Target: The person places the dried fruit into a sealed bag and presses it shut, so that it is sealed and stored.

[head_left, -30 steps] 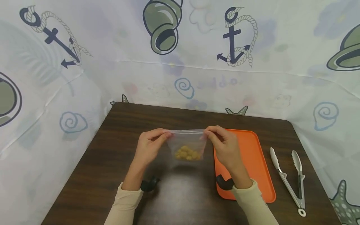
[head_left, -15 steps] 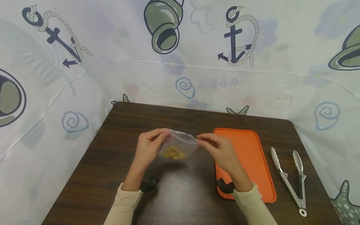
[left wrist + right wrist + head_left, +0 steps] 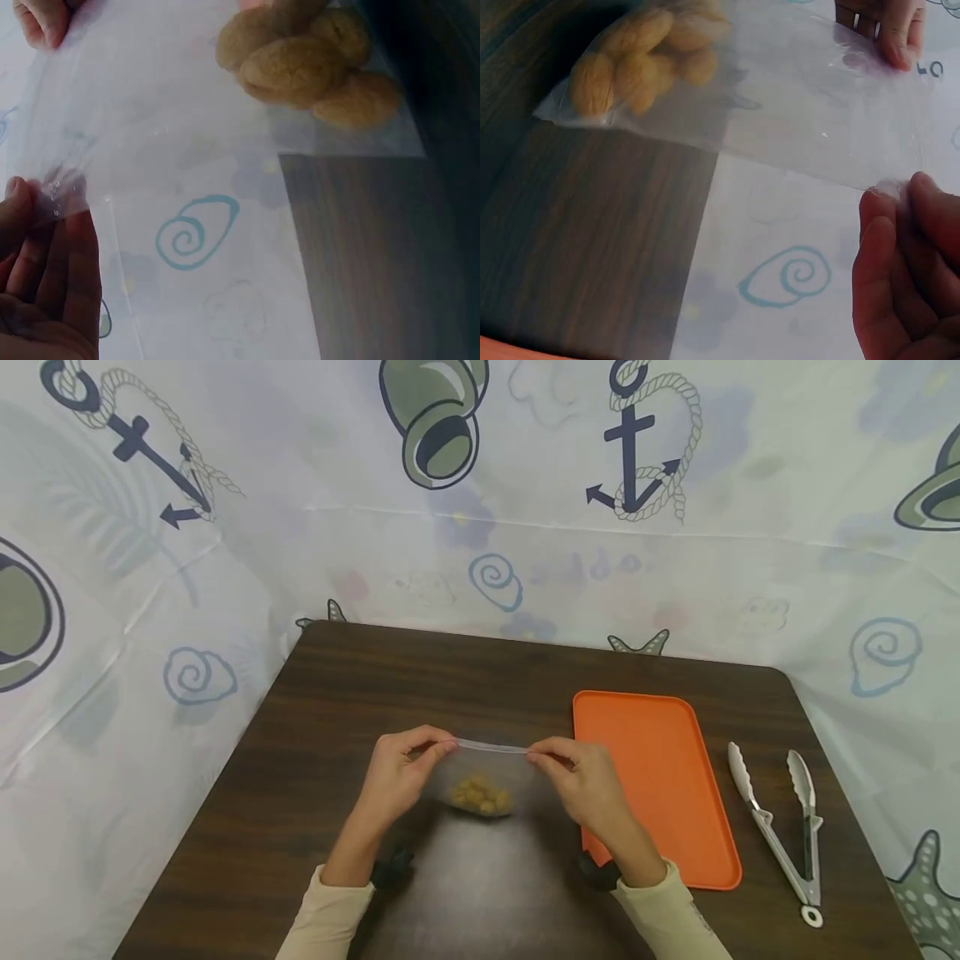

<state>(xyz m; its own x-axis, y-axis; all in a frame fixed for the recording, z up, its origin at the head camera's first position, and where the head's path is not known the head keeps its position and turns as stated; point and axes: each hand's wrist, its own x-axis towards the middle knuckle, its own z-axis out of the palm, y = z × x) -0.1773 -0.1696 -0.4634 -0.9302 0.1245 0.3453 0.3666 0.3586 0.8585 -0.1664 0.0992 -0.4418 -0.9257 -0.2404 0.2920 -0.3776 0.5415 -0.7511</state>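
Observation:
A clear zip-top bag (image 3: pixel 489 765) hangs upright over the middle of the table, its top edge stretched between both hands. My left hand (image 3: pixel 396 778) pinches one top corner between thumb and fingers. At the opposite corner, my right hand (image 3: pixel 591 783) has the same pinch. Several yellow-brown, oval, nut-like pieces (image 3: pixel 481 797) lie gathered in the bottom of the bag. Both wrist views show these pieces (image 3: pixel 300 71) large, with rough, ridged skins, through the see-through plastic (image 3: pixel 795 112). In the head view the zip strip runs nearly straight, its two sides close together.
An orange tray (image 3: pixel 651 752) lies flat on the dark wooden table (image 3: pixel 360 677), partly behind the right forearm. Right of it are metal tongs (image 3: pixel 787 852) with white tips, spread apart. A patterned white cloth (image 3: pixel 375 552) hangs behind and beside the table.
Half a second ago the bag's mouth gaped and its right corner was nearer; now its top is pulled straight. Both hands and the bag are lower in view. Tray and tongs stay put.

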